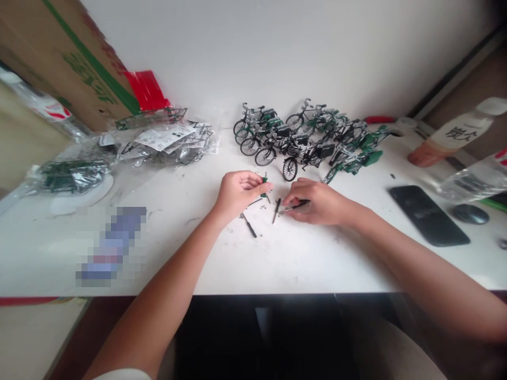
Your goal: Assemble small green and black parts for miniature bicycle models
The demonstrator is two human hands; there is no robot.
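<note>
My left hand (pixel 237 191) pinches a small green plastic part (pixel 265 180) between thumb and fingers, just above the white table (pixel 222 264). In my right hand (pixel 319 201) is a thin screwdriver (pixel 298 206) with a dark handle, its tip pointing left and low over the tabletop. Tiny loose pieces, too small to name, are scattered between the hands. A black-handled screwdriver (pixel 250 228) lies below my left hand, and another slim dark tool (pixel 277 209) lies left of the right hand's fingers. Several model bicycles (pixel 290 168), black and green, stand close together behind both hands.
Clear bags of parts and printed sheets (pixel 170 137) are piled at the back left by a cardboard box (pixel 71 63). A phone (pixel 430 215), a dark mouse (pixel 470 214) and bottles (pixel 455 134) occupy the right side. A blurred blue item (pixel 113 245) lies front left.
</note>
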